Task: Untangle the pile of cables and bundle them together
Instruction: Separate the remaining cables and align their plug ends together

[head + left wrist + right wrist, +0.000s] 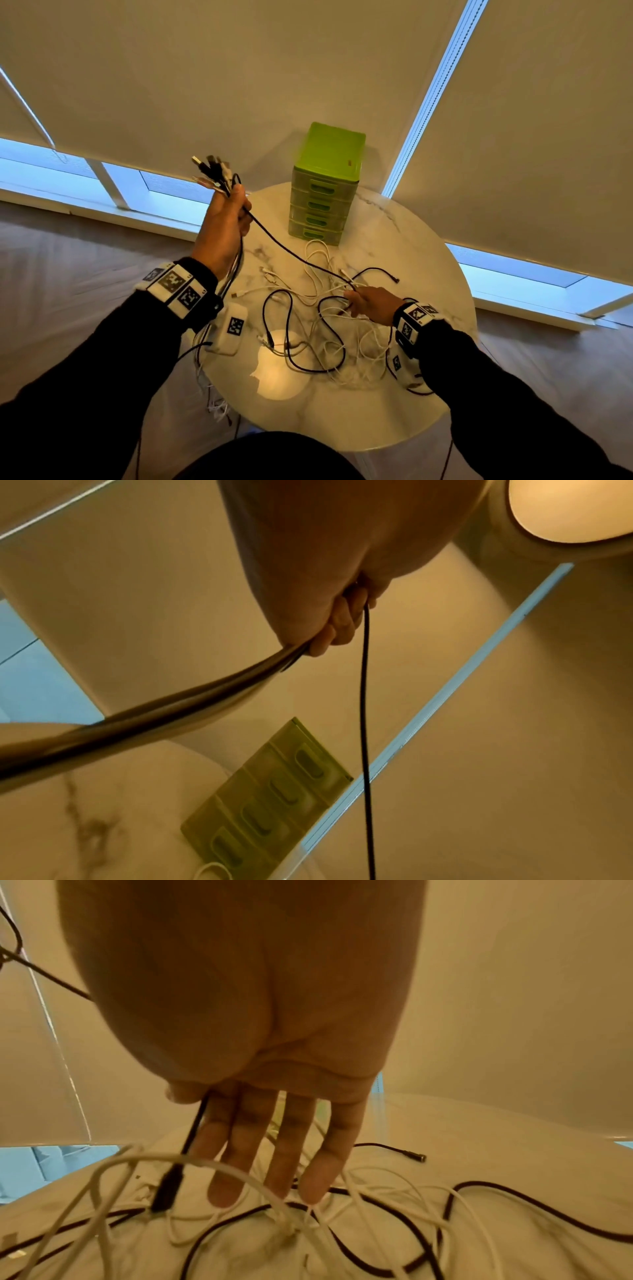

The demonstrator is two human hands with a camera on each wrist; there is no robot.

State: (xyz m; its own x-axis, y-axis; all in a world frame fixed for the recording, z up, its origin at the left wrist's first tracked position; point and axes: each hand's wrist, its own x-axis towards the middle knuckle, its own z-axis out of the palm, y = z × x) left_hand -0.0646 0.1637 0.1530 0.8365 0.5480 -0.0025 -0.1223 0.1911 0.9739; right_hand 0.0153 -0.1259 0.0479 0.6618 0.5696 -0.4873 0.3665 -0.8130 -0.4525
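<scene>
My left hand (226,219) is raised above the table's left side and grips a bundle of cables (214,173), plugs sticking up past the fist. In the left wrist view the bundle (137,723) trails from the curled fingers (337,627). One black cable (284,245) runs taut from that fist down to my right hand (358,301), which hovers over the tangled pile of white and black cables (329,339). In the right wrist view the thumb and forefinger (209,1139) pinch this black cable (192,1137), and its plug end hangs below. The other fingers are straight.
The round marble table (421,383) carries a green plastic drawer unit (325,192) at its far edge. Loose tails of the held cables (214,397) dangle off the table's left rim. Window blinds hang behind, and the floor surrounds the table.
</scene>
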